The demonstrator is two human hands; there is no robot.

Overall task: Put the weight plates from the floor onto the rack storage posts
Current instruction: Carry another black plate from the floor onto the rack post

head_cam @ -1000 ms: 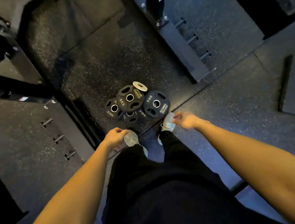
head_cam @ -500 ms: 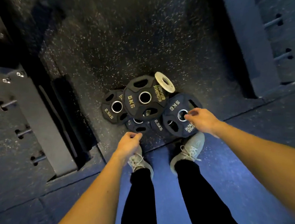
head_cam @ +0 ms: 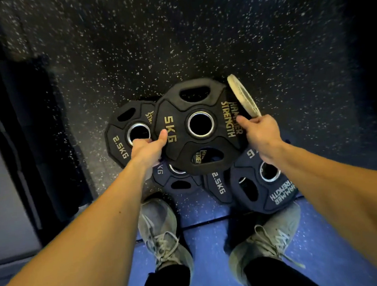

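At frame centre, the left hand (head_cam: 148, 149) and right hand (head_cam: 260, 135) are gripping opposite edges of the 5 kg plate (head_cam: 200, 125) (topmost in the pile); smaller plates (head_cam: 126, 136) are lying beneath.

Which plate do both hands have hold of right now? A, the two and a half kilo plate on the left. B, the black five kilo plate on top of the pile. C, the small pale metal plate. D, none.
B: the left hand and right hand grip opposite edges of the top 5 kg plate.
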